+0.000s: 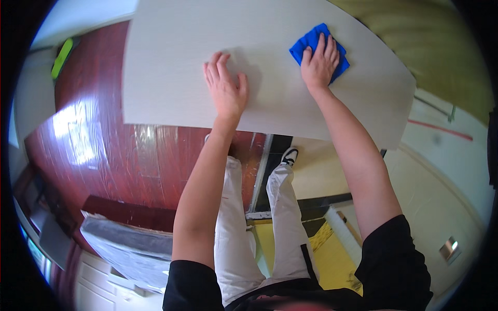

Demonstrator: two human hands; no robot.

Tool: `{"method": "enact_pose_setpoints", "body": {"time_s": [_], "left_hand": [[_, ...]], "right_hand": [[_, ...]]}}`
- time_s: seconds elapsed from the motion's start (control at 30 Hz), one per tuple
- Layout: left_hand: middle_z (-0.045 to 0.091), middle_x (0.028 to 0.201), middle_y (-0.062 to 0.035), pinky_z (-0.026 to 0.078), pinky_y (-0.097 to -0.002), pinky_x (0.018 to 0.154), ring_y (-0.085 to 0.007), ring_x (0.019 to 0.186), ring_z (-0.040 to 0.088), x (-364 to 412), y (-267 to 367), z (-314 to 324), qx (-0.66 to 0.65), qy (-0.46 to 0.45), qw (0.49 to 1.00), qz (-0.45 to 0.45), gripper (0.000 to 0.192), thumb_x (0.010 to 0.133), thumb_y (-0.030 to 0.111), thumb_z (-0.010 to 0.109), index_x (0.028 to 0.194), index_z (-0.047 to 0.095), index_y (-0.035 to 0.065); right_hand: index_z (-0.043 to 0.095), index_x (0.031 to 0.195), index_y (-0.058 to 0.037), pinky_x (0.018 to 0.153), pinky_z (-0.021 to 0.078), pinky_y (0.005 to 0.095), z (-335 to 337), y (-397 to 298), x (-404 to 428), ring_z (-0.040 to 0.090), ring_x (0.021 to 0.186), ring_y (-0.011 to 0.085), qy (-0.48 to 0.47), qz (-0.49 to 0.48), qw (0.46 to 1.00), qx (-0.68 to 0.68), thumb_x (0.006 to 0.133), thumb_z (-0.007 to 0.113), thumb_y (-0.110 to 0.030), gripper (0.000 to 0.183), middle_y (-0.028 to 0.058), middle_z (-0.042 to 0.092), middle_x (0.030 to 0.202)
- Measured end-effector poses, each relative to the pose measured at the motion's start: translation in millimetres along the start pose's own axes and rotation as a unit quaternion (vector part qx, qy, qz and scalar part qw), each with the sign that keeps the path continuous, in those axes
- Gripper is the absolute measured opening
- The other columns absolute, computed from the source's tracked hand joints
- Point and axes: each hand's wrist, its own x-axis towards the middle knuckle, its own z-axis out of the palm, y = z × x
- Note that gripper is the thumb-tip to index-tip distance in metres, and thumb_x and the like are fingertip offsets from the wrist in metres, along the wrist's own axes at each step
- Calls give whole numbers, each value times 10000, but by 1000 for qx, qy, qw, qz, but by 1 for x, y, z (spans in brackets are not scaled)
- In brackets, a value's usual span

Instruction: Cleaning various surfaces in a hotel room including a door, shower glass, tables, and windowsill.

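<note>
A large light-grey board or tabletop (175, 89) spreads out in front of me. My right hand (321, 64) presses a folded blue cloth (340, 70) against its surface, towards the right side, with the fingers spread over the cloth. To the left, my left hand (227, 85) is over the same board with curled fingers and nothing in it, casting a shadow beside it. Whether its fingertips touch the surface cannot be told.
Red, glossy wood-look flooring (155, 155) lies below and left of the board. A wrapped slab-like object (128, 241) is at the lower left. An olive-green cloth or curtain (432, 42) borders the board's curved far right edge. A bright green object (62, 58) stands far left.
</note>
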Motion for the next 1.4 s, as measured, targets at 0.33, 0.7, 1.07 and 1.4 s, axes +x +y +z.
{"method": "enact_pose_setpoints", "body": {"time_s": [0.33,0.7,1.07,1.4], "left_hand": [[369,1551,-220,149,-550,1241,-375,1503,260,33,-94,-107,175,21,982,-68,505,908,216,566,1373,493,34],[341,1566,-214,128,-541,1246,-373,1511,242,36,-89,-113,191,-22,976,-105,508,897,230,566,1374,506,67],[402,1535,-217,183,-543,1217,-375,1487,294,36,-93,-113,286,-1,957,-42,472,905,179,534,1364,520,72],[416,1525,-200,267,-512,1178,-373,1423,374,36,-106,-98,413,-17,910,32,492,966,236,464,1434,473,86]], "right_hand": [[498,1435,-53,1188,223,560,31,-300,37,357,1432,366,-45,-234,962,131,895,576,-357,626,205,428,1520],[590,1356,-120,1180,257,538,60,-391,103,407,1400,316,-39,-337,916,213,868,611,-402,564,150,510,1452],[395,1511,-25,1244,180,484,42,-252,162,251,1501,324,-163,-290,930,159,991,560,-393,658,182,330,1595],[358,1550,-75,1260,138,463,12,38,127,214,1521,313,-185,-229,942,163,1002,488,-437,670,153,247,1648]]}}
